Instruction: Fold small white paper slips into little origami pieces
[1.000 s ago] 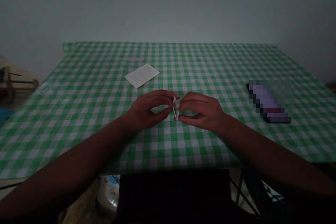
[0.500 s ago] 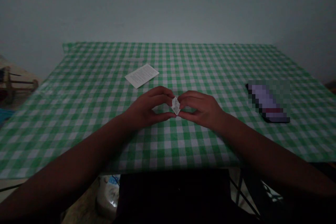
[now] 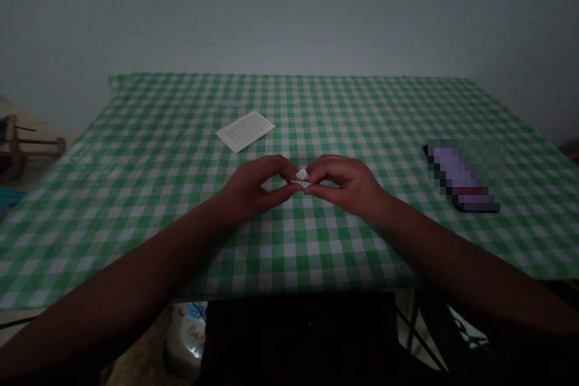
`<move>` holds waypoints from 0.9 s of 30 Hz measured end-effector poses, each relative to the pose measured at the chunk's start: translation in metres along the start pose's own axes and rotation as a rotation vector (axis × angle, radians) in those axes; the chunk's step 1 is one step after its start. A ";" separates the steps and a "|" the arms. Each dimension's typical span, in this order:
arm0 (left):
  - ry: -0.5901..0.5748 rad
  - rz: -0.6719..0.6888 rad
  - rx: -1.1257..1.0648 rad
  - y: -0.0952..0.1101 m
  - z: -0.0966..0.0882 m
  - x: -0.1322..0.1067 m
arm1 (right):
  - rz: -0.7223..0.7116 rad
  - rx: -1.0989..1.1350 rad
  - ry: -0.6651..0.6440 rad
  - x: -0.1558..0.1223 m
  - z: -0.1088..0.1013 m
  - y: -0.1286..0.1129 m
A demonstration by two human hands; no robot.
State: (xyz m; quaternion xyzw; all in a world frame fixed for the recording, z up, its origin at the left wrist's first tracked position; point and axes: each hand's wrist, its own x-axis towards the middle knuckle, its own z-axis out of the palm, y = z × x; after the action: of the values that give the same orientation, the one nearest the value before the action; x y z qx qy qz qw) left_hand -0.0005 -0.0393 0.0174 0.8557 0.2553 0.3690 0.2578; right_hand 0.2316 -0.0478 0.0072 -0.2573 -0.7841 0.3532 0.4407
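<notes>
A small piece of folded printed paper (image 3: 303,175) is pinched between my two hands, above the near middle of the table. My left hand (image 3: 260,186) grips its left side with thumb and fingertips. From the right, my right hand (image 3: 342,181) holds the other side the same way. The paper shows a pointed upper part and a flatter lower flap, with a gap between them. Fingertips cover both of its ends.
A green and white checked cloth (image 3: 289,241) covers the table. Beyond my left hand lies a printed sheet (image 3: 245,131). A phone (image 3: 461,178), blurred by pixelation, rests at the right. Behind the table rises a pale wall (image 3: 289,12).
The folded paper has gone from a tall diamond shape to a flatter form with a gap across it. My thumbs and fingers have drawn closer together.
</notes>
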 end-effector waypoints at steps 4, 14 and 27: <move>0.024 -0.065 -0.049 0.000 0.003 -0.001 | 0.138 0.075 0.041 -0.003 0.004 0.001; 0.180 -0.344 -0.265 0.005 0.017 -0.003 | 0.342 0.323 0.228 0.003 0.017 -0.001; 0.108 -0.448 -0.433 0.010 0.017 0.001 | 0.288 0.196 0.151 -0.001 0.020 -0.006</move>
State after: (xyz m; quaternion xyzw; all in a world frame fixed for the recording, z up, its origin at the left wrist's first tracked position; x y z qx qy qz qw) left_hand 0.0154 -0.0504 0.0139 0.6823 0.3663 0.3938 0.4951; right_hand 0.2137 -0.0589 0.0040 -0.3484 -0.6656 0.4670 0.4663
